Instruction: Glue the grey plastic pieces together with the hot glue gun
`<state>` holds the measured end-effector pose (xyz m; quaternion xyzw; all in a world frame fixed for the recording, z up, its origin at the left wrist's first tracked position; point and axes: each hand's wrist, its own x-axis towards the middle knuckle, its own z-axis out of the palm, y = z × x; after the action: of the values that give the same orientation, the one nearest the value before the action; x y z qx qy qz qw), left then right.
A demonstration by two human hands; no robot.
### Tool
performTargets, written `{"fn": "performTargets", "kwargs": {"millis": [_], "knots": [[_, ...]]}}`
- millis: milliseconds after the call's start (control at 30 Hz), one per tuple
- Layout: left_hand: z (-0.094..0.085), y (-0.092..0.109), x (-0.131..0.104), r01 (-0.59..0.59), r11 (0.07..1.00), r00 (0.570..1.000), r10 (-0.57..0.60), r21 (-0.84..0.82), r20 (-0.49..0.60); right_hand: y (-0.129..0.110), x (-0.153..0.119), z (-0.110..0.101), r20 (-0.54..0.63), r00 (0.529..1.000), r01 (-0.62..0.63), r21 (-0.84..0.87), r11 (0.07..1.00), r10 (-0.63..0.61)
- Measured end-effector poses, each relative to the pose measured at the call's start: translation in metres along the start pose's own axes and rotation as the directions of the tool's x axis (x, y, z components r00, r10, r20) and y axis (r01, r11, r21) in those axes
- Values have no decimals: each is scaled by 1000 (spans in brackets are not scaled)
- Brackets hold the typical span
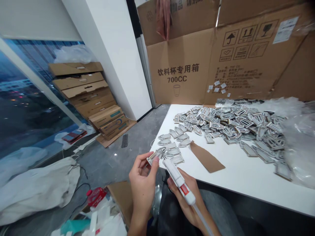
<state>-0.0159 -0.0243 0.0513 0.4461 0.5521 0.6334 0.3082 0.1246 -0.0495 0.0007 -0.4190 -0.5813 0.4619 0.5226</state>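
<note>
Above the table's near left edge, my left hand pinches a small grey-white frame-like piece with a pointed end between thumb and fingers. My right hand is wrapped round a white hot glue gun with a red label, and a glue stick sticks out of its back. The gun's nozzle is at the pointed end of the piece; whether they touch I cannot tell. Just beyond lie rows of similar flat pieces on the white table. A large heap of them covers the table's far side.
A brown cardboard strip lies near the table's front edge. Clear plastic wrap bulges at the right. Large cardboard boxes stand behind the table. Stacked cartons and a white sack are at left, with a litter-filled box below.
</note>
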Motion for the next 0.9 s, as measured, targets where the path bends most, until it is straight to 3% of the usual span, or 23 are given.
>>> {"fn": "performTargets", "kwargs": {"millis": [300,900], "knots": [[1,-1,-2,2,1000,1000,-2,-15,10,6,-3,6,2,996,-87,145,986,88],[1,-2,-3,-9,1000,1000,9,5,23,10,-9,13,-112,986,-112,86,990,121]]}}
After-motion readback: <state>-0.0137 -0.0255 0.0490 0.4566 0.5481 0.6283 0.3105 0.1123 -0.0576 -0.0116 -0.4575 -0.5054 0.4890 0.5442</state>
